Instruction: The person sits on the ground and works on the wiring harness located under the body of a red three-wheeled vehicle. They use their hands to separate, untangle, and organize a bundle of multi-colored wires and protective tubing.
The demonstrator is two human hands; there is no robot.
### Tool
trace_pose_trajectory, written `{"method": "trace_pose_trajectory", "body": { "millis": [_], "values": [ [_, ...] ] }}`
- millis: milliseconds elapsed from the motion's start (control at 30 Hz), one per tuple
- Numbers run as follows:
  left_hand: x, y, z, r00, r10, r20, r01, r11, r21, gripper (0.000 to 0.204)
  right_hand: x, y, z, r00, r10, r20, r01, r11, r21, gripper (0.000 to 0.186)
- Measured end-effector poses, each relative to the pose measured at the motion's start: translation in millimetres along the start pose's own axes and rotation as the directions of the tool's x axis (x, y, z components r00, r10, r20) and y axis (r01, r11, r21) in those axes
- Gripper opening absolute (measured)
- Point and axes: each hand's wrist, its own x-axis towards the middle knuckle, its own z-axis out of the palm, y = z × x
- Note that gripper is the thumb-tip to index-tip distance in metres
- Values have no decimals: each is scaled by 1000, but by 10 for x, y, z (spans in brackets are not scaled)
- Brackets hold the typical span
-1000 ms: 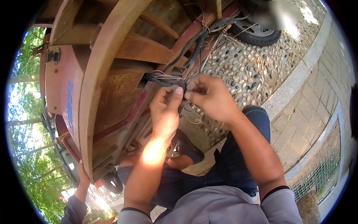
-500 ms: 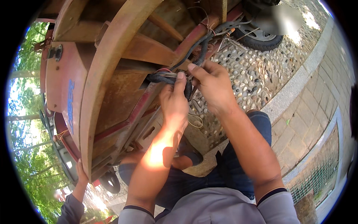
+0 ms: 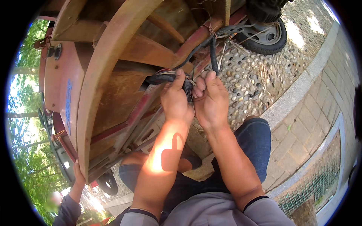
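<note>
Wires (image 3: 164,70) lay partly bare against the red rail (image 3: 141,107) before you. Your left hand (image 3: 175,101) pinched the black conduit (image 3: 160,79) around them, thumb on top; your right hand (image 3: 212,103) had thumb and fingers closed on the lower end of a hanging ribbed tube (image 3: 213,56). Work looked partway: some wires sheathed, others uncovered, conduit and tube apparently unjoined.

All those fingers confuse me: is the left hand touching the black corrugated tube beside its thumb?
Touching: in the head view, the left hand clasps the black corrugated tube, which emerges on either side of its thumb.
</note>
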Motion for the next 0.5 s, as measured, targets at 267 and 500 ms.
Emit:
{"method": "trace_pose_trajectory", "body": {
  "millis": [267,500],
  "values": [
    [70,72,-348,942,-30,335,58,996,-75,25,-62,-174,-132,985,140,101,-125,982,-141,25],
    [17,118,-413,875,-36,483,50,999,-16,22,153,-433,-104,938,248,243,-11,720,-694,27]
  ]
}}
